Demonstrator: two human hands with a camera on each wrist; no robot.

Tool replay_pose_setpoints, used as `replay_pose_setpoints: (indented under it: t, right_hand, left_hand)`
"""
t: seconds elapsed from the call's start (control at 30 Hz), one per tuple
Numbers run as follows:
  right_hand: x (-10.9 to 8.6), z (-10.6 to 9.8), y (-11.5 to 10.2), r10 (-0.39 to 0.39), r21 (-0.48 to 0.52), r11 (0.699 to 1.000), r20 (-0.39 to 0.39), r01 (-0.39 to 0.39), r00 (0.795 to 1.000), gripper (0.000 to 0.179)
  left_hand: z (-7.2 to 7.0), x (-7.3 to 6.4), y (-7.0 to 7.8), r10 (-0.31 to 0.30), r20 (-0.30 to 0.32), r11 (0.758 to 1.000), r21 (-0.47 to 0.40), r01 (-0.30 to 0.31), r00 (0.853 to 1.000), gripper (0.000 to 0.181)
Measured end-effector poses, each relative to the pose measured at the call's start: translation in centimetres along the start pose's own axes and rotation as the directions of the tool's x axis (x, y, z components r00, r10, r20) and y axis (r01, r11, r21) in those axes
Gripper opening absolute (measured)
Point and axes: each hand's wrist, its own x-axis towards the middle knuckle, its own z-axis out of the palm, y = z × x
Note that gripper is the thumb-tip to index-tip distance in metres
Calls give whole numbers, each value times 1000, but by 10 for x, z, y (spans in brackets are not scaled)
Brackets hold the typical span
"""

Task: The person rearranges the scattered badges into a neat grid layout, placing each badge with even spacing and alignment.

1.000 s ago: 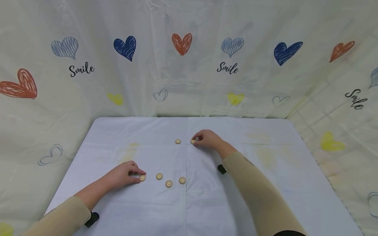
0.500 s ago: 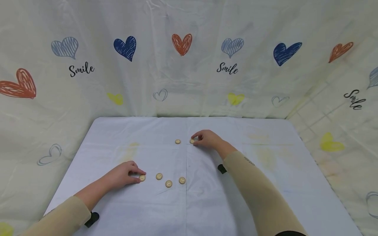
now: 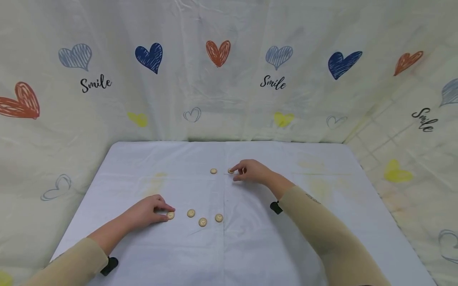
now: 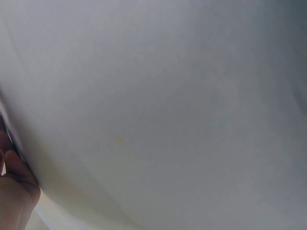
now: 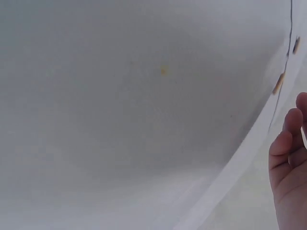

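Observation:
My left hand (image 3: 146,212) pinches a round wooden button (image 3: 170,215) between thumb and fingers, flat on the white cloth at the near left. In the left wrist view only part of that left hand (image 4: 18,191) shows at the edge. At the back centre, my right hand (image 3: 252,171) is over a second button (image 3: 230,171), the index fingertip right at its edge and the thumb apart from it. To its left lies another button (image 3: 213,171). In the right wrist view the right hand's fingers (image 5: 288,129) are loosely bent, clear of a button (image 5: 278,83).
Several more buttons, among them a right one (image 3: 219,217), a front one (image 3: 202,222) and a left one (image 3: 191,213), lie right of my left hand. A white cloth (image 3: 272,246) covers the table. Behind it hangs a curtain (image 3: 232,95) printed with hearts.
My right thumb has come away from the back button, which stays on the cloth, and the right wrist has shifted slightly right. The left hand keeps its pinch. The head view has turned slightly.

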Motion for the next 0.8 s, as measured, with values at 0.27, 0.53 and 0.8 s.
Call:
replay_pose_setpoints:
  t: [0.27, 0.53, 0.8]
  right_hand:
    - [-24, 11, -16, -105, -91, 989, 94, 114, 990, 32]
    - [-37, 35, -35, -216, -151, 957, 195, 247, 957, 33]
    - [-45, 60, -50, -319, -167, 910, 302, 379, 898, 32]
  left_hand:
    - [1, 0, -2, -1, -6, 1000, -9, 1, 1000, 28]
    - [-1, -1, 2, -8, -8, 1000, 2, 9, 1000, 28]
    - [1, 0, 0, -9, -3, 1000, 4, 9, 1000, 29]
